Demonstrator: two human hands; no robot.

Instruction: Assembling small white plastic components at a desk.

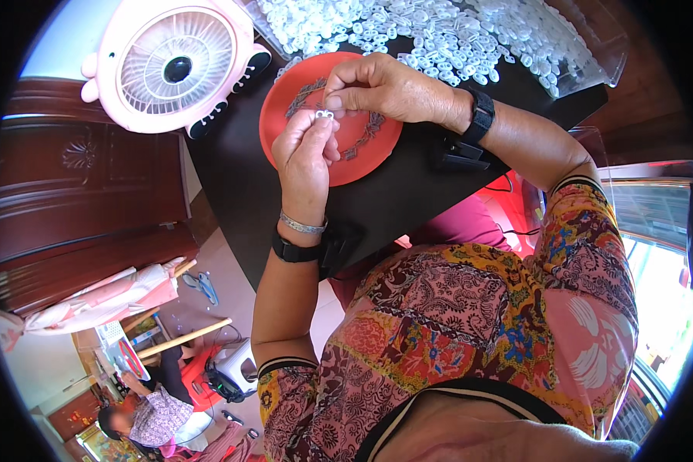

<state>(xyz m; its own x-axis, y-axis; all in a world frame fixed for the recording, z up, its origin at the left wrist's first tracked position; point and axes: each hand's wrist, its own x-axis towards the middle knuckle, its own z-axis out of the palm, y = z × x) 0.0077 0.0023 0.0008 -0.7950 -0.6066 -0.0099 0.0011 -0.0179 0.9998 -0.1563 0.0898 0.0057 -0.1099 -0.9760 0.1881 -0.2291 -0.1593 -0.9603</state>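
Note:
My left hand (306,158) and my right hand (377,86) meet over a red round plate (285,100) on a black table (408,185). Between their fingertips they pinch a small white plastic piece (324,114). On the plate lies a ring-shaped chain of small grey linked pieces (366,131), partly hidden by the hands. Each wrist wears a black band, and the left one also has a silver bracelet.
A clear tray (593,54) heaped with several small white plastic pieces sits at the table's far side. A pink desk fan (173,65) stands at the far left corner. Dark wooden furniture (69,177) is to the left. Another person (146,412) sits low at the left.

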